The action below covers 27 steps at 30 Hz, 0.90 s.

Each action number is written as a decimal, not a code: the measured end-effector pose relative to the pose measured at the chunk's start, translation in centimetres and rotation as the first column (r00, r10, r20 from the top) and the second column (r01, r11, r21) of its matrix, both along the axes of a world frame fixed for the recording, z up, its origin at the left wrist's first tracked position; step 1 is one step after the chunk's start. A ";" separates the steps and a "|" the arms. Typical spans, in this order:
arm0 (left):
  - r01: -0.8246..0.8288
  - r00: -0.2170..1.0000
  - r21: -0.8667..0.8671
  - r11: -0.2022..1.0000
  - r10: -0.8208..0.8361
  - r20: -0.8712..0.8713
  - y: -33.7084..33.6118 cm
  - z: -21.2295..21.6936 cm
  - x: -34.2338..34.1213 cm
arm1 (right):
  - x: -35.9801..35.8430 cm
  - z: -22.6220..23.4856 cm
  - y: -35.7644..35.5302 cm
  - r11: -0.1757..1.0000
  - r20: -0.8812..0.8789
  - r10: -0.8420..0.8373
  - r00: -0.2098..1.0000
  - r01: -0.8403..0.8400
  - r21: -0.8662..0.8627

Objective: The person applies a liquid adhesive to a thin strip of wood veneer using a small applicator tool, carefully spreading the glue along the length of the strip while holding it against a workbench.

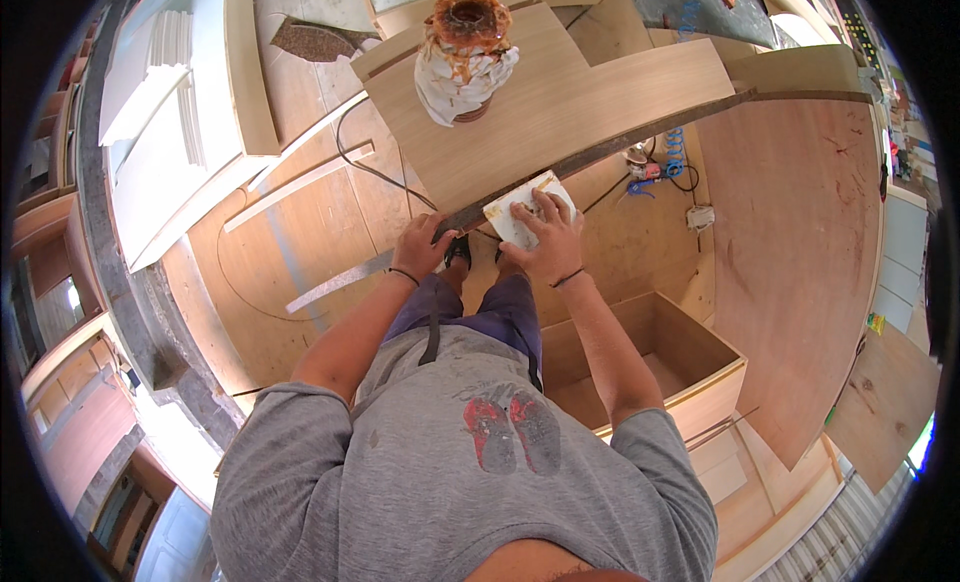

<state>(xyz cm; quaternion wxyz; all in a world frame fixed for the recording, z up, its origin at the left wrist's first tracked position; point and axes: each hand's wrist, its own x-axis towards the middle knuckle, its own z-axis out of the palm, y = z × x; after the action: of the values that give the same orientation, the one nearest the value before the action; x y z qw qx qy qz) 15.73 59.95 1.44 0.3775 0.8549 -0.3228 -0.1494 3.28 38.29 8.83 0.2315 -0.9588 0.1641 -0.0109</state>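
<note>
A light wood-grain panel [560, 102] with a dark, rough near edge lies in front of me. At that edge, my right hand [548, 232] holds a flat white rectangular pad [512, 206] with yellowish stains, its fingers spread over the top and the thumb at the side. I cannot make out the pad's exact kind. To the left, my left hand [420, 244] has its fingers closed over the dark edge. Farther back on the panel stands a pot [465, 62] wrapped in white plastic, with amber-brown drips round its open top.
An open wooden drawer box [690, 367] sits by my right side, near a large reddish plywood sheet [790, 242]. A blue-handled air tool [642, 185] with a coiled hose lies beyond. White panels [215, 92] stand at left; a black cable [345, 147] runs beside the wood-grain panel.
</note>
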 end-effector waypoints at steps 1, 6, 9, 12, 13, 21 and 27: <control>0.022 1.000 -0.006 1.000 -0.022 0.021 -0.2 -0.1 0.0 | -0.1 -0.2 0.3 0.999 -0.005 -0.005 1.000 0.005 -0.038; 0.045 0.998 -0.019 0.999 -0.044 0.043 -1.1 0.2 -0.2 | -0.4 -1.9 1.0 0.989 -0.005 -0.018 1.000 0.017 -0.146; 0.035 0.999 -0.005 0.999 -0.035 0.042 -1.1 -0.2 -0.4 | -0.4 -2.6 0.9 0.984 0.025 -0.002 1.000 0.007 -0.175; 0.032 0.999 -0.005 0.999 -0.032 0.039 -1.1 -0.3 -0.4 | -0.3 -3.1 1.0 0.980 -0.037 -0.021 0.999 0.013 -0.200; 0.035 0.999 -0.002 0.999 -0.035 0.041 -1.2 -0.2 -0.4 | -0.3 -3.6 1.0 0.982 -0.038 -0.023 0.999 0.015 -0.187; 0.029 0.998 0.030 0.999 -0.031 0.055 -1.0 -0.5 -0.6 | 0.0 -1.2 1.7 0.988 -0.273 -0.017 0.962 -0.026 -0.155; 0.036 0.996 0.003 0.999 -0.036 0.077 -1.3 -0.7 -0.6 | 1.3 0.1 1.3 0.984 -0.224 -0.048 0.973 0.008 -0.180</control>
<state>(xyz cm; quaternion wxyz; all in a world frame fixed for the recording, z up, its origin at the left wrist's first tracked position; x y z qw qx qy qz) 15.13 58.70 0.76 0.3614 0.8544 -0.3523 -0.1233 4.59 39.59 8.94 0.1247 -0.9682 0.2014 0.0810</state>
